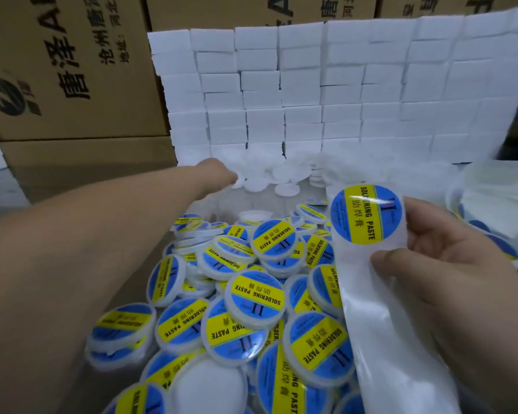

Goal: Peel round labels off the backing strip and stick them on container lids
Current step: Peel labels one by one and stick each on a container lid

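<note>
The right hand [455, 264] pinches the strip [386, 339] with a round label [367, 215] on top. The left hand [222, 174] is at the plain white lids [286, 189], too blurry to tell its grip. Best take just one lid.

One head-worn camera looks forward and down, close over piled lids [253, 297].

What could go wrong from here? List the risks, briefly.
The left hand reaches past the heaped labelled lids toward the blank lids; its forearm may scatter some. The backing strip, pinched by the right hand, trails across that heap and could snag. The label at its top may crease if peeled one-handed.
</note>
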The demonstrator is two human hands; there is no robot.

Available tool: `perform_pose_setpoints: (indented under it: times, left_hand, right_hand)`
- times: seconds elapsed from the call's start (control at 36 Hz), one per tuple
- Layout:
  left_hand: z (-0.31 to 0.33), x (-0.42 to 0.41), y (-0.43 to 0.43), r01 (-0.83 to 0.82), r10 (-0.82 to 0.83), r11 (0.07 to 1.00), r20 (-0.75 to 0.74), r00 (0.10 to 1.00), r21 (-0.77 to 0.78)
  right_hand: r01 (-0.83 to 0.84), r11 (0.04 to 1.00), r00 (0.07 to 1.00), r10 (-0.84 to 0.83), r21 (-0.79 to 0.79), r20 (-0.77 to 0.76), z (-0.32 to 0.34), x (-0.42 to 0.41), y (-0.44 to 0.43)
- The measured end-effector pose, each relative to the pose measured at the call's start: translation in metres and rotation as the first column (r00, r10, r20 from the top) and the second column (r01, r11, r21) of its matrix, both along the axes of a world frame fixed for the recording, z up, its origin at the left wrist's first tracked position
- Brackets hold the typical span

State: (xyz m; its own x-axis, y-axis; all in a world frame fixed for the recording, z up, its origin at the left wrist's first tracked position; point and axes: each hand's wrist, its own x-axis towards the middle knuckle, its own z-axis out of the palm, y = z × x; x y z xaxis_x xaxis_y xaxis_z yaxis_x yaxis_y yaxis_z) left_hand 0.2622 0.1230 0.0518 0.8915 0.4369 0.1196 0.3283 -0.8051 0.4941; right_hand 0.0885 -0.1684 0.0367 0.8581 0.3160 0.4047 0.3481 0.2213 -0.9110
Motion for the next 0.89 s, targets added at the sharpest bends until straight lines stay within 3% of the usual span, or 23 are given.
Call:
perform_pose_setpoints:
  times: [0.06,0.14,0.19,0.25,0.28,0.36,0.44,0.58,0.64,0.69,0.75,0.89]
  left_hand:
    - [0.012,-0.011,-0.009,0.029,0.042,0.903,0.156,0.987,-0.428]
    - [0.032,-0.048,-0.030,0.201,0.049,0.543,0.269,0.962,-0.816]
    - [0.040,-0.073,-0.045,0.284,0.146,0.294,0.337,0.930,-0.913]
    - [0.044,-0.106,-0.066,0.349,0.221,0.120,0.368,0.903,-0.929]
    - [0.044,-0.125,-0.077,0.373,0.230,0.070,0.379,0.896,-0.925]
    - [0.042,-0.175,-0.104,0.413,0.198,0.039,0.412,0.889,-0.910]
    - [0.035,-0.212,-0.120,0.483,0.155,0.095,0.493,0.856,-0.870]
    - [0.013,-0.233,-0.141,0.467,0.109,0.602,0.647,0.755,-0.647]
    - [0.001,-0.232,-0.145,0.476,-0.049,0.773,0.709,0.704,-0.419]
    - [-0.009,-0.232,-0.142,0.430,-0.246,0.900,0.722,0.647,-0.079]
    - [-0.015,-0.233,-0.136,0.376,-0.374,0.913,0.696,0.613,0.159]
    - [-0.015,-0.236,-0.133,0.285,-0.409,0.913,0.635,0.655,0.293]
  right_hand:
    - [0.000,1.000,1.000,0.000,0.000,-0.009,0.000,0.000,-0.001]
    - [-0.012,1.000,0.999,0.011,-0.025,-0.030,-0.002,0.000,-0.002]
    - [0.007,0.999,1.000,-0.008,-0.045,-0.030,-0.004,0.002,-0.002]
    - [0.032,0.999,0.999,-0.033,-0.037,-0.028,-0.005,0.004,-0.003]
    - [0.038,0.999,0.999,-0.039,-0.036,-0.029,-0.005,0.004,-0.002]
    - [0.026,0.999,1.000,-0.027,-0.045,-0.013,-0.004,0.002,-0.002]
    - [0.061,0.996,0.998,-0.060,-0.060,0.026,-0.003,0.000,-0.001]
    - [0.023,0.998,0.997,-0.019,-0.061,0.070,0.000,-0.002,-0.001]
    - [-0.006,0.996,0.995,0.014,-0.084,0.095,0.000,-0.001,-0.002]
    - [-0.043,0.992,0.993,0.056,-0.119,0.103,-0.001,0.001,-0.003]
    - [-0.071,0.986,0.990,0.088,-0.149,0.110,-0.003,0.001,-0.003]
    - [-0.105,0.974,0.978,0.137,-0.199,0.155,-0.004,-0.004,-0.001]
